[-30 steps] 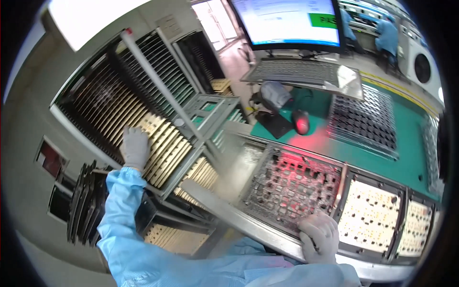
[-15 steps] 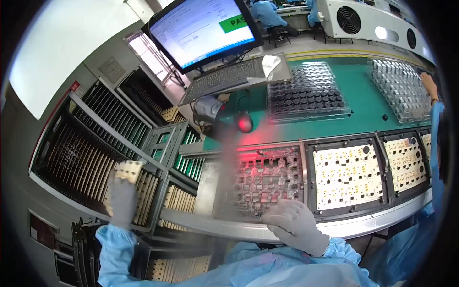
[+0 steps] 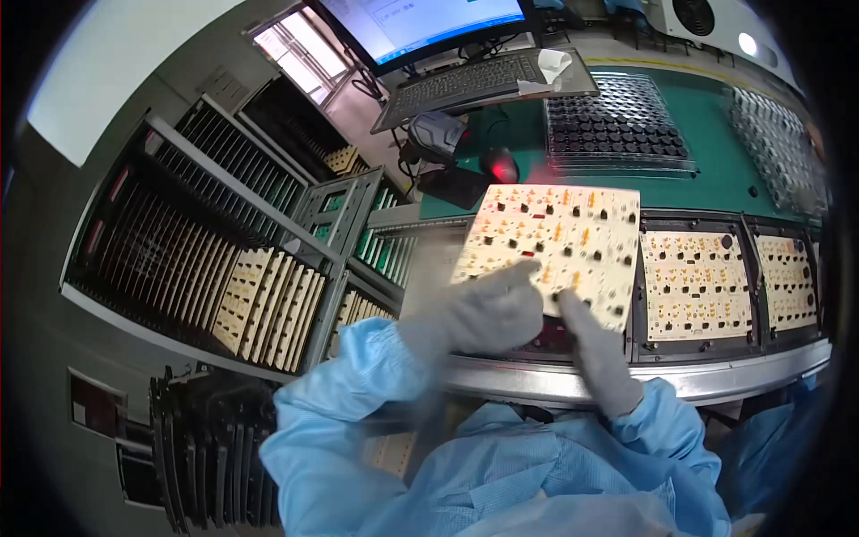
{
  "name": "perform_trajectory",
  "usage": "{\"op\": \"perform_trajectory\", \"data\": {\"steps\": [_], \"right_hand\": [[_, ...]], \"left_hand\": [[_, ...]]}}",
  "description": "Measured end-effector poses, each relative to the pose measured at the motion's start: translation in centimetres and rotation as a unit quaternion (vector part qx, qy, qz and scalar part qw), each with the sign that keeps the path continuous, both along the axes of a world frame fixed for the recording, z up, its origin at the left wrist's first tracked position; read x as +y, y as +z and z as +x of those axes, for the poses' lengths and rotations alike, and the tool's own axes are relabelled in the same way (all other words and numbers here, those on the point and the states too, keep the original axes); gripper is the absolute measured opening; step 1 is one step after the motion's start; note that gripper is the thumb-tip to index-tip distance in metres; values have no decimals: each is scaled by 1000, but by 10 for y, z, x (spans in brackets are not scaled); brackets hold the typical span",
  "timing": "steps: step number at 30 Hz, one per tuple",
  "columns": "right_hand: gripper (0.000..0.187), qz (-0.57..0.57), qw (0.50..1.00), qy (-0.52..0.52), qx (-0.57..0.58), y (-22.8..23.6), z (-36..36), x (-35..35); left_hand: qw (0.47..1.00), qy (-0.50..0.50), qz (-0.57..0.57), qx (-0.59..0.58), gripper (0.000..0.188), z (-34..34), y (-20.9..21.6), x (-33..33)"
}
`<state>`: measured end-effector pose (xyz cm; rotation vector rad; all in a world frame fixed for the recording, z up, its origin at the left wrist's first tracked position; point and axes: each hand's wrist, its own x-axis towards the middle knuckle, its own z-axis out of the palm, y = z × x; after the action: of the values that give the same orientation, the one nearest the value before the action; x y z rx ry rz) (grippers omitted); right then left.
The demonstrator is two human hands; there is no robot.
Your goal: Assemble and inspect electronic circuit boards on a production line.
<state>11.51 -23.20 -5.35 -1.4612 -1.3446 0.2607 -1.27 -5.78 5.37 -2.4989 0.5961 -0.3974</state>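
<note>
A cream circuit board (image 3: 557, 234), dotted with black and orange parts, is held at a slant over the fixture in front of me. My gloved left hand (image 3: 492, 313), slightly blurred, grips its near left edge with the index finger stretched over the top face. At the near right edge, my gloved right hand (image 3: 601, 356) holds the same board, a fingertip on its surface and the rest partly hidden. Most of the dark fixture (image 3: 548, 340) lies hidden under the board. Red light shines near the mouse (image 3: 499, 166) behind it.
To the left, a slotted rack (image 3: 179, 277) holds several upright cream boards (image 3: 279, 309). Two framed boards (image 3: 698, 285) sit to the right. Farther back are clear trays (image 3: 617, 125) of black round parts, a scanner (image 3: 437, 136), a keyboard (image 3: 474, 85) and a monitor (image 3: 429, 27).
My left hand has brought a cream board from the rack rightward over the fixture. My right hand, earlier at the fixture's front edge, now holds that board too. The view has shifted.
</note>
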Motion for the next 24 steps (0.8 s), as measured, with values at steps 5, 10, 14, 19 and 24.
{"op": "perform_trajectory", "data": {"steps": [5,10,14,19,24], "right_hand": [[45,-3,814,154,561,37,36,30],[40,-4,836,130,533,12,56,40],[33,18,740,274,614,6,68,59],[38,32,740,248,624,3,68,52],[39,-48,661,116,740,48,5,5]], "left_hand": [[919,151,-291,-219,21,-10,-32,53],[708,446,-489,-246,41,-17,-45,59],[755,381,-445,-296,35,-30,-97,91],[794,262,-412,-362,37,-20,-113,98],[732,317,-469,-378,33,-31,-102,96]]}}
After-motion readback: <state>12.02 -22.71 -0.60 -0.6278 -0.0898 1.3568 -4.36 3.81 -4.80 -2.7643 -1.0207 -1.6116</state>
